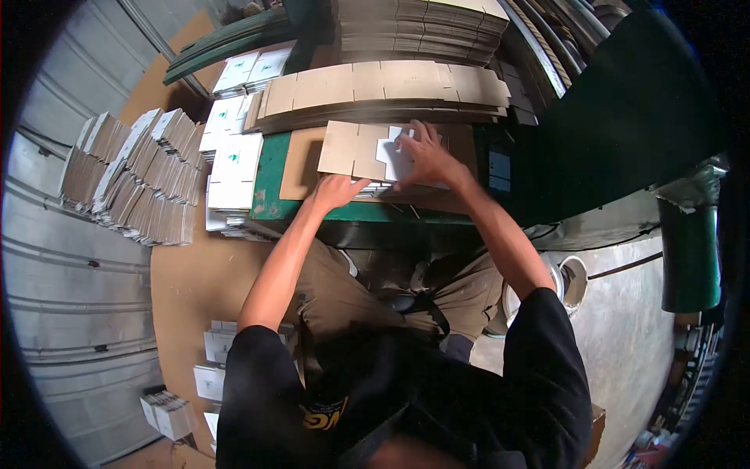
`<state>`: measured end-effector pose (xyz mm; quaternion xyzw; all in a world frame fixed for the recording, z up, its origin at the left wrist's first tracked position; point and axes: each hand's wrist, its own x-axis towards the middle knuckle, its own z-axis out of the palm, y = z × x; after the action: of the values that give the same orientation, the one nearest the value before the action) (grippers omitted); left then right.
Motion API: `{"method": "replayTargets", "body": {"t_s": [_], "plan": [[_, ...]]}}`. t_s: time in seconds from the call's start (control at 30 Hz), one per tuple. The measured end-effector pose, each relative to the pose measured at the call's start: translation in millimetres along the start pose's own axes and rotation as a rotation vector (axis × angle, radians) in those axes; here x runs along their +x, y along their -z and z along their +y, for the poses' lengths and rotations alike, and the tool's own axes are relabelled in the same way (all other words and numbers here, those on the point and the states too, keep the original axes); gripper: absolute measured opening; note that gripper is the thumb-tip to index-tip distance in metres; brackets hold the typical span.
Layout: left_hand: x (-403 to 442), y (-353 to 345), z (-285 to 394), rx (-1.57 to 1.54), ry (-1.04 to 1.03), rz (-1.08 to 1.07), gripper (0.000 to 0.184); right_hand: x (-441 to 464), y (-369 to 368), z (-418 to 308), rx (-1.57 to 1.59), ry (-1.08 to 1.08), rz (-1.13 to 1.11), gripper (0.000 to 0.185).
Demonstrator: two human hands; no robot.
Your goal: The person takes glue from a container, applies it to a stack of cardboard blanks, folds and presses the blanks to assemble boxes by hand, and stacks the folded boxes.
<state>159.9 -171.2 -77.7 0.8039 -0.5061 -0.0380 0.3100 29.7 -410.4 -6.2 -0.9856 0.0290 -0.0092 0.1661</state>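
Note:
A flat brown cardboard blank (344,148) with crease lines lies tilted over the green worktable (269,176), its left side raised above a brown board (295,168). My left hand (337,193) grips its lower edge, the fingers partly hidden beneath and the thumb pointing right. White-faced card (394,160) with a notched outline shows at the blank's right part. Across this white card my right hand (428,156) is curled, fingers at the top edge and thumb near the bottom. White card edges (375,190) peek out below the blank.
A long stack of brown blanks (383,84) lies just behind my hands, with a taller stack (422,31) beyond. White printed cartons (237,168) are piled left. More bundles (133,172) stand farther left. A dark green machine part (609,133) rises at right.

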Motion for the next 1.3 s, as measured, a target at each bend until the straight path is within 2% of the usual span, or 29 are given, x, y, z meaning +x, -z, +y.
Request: {"method": "replayTargets", "body": {"t_s": [0.03,0.1,0.17,0.23,0.3,0.33,0.4,0.43,0.5,0.53,0.6,0.63,0.73,0.8,0.83,0.87,0.93,0.97,1.07,1.23,1.3], "plan": [[-0.6,2.5,3.4,-0.03,0.023,-0.033,0.06,6.7,-10.0,11.6,0.0,0.001,0.002,0.098],[2.5,2.3,2.3,-0.055,0.034,-0.064,0.062,21.1,-26.2,29.0,0.22,0.092,-0.066,0.099],[2.7,-10.5,-12.9,0.195,-0.289,0.216,0.054,26.0,-12.5,23.5,0.202,0.092,-0.136,0.098],[0.5,-14.1,-18.2,0.177,-0.26,0.215,0.054,23.1,-12.6,20.9,0.186,0.136,-0.129,0.096],[2.0,-17.5,-25.1,0.192,-0.235,0.054,0.058,21.6,-16.8,21.6,0.202,0.155,-0.109,0.097],[-0.2,-7.9,-12.8,0.191,-0.239,0.052,0.058,20.1,-16.3,22.0,0.217,0.172,-0.085,0.098],[-9.7,9.2,11.7,-0.244,0.247,-0.106,0.062,13.2,-12.6,17.2,0.2,0.136,-0.101,0.099],[-12.8,10.3,4.4,-0.395,0.318,-0.145,0.069,10.4,-12.2,17.2,0.184,0.103,-0.121,0.101],[-24.1,17.7,1.6,-0.481,0.312,-0.091,0.081,11.6,-13.6,22.6,0.229,0.105,-0.125,0.103],[-29.8,17.2,9.5,-0.46,0.239,0.093,0.088,10.3,-13.7,21.8,0.219,0.11,-0.11,0.104],[-24.9,31.1,13.7,-0.54,0.32,-0.093,0.09,13.6,-26.1,27.2,0.262,0.175,-0.082,0.106],[-13.2,29.2,15.0,-0.343,0.084,0.054,0.09,12.6,-28.0,25.7,0.267,0.175,-0.085,0.106],[30.2,39.0,13.5,-0.053,-0.023,-0.118,0.093,7.7,-26.6,27.0,0.25,0.144,-0.046,0.106],[56.8,48.0,10.5,0.075,0.024,-0.292,0.101,6.9,-28.8,27.2,0.229,0.147,-0.026,0.106],[65.9,49.8,12.6,0.069,0.025,-0.332,0.113,7.6,-29.3,29.2,0.225,0.145,-0.021,0.106],[70.5,51.8,14.7,0.072,0.019,-0.331,0.113,8.6,-30.2,31.1,0.252,0.169,-0.007,0.106],[75.9,48.3,6.7,-0.121,-0.053,-0.405,0.121,6.0,-25.2,29.5,0.282,0.188,0.01,0.107],[75.1,46.1,0.0,-0.079,-0.085,-0.38,0.126,3.4,-24.3,28.6,0.303,0.175,0.011,0.108],[76.4,49.2,8.4,0.099,0.011,-0.433,0.127,1.2,-27.4,28.8,0.346,0.173,0.022,0.108],[73.9,51.0,14.3,0.185,0.058,-0.467,0.127,1.3,-36.3,33.6,0.36,0.179,0.049,0.107],[73.3,53.6,14.0,0.156,0.076,-0.478,0.124,1.1,-43.1,31.5,0.257,0.222,0.241,0.099]]}}
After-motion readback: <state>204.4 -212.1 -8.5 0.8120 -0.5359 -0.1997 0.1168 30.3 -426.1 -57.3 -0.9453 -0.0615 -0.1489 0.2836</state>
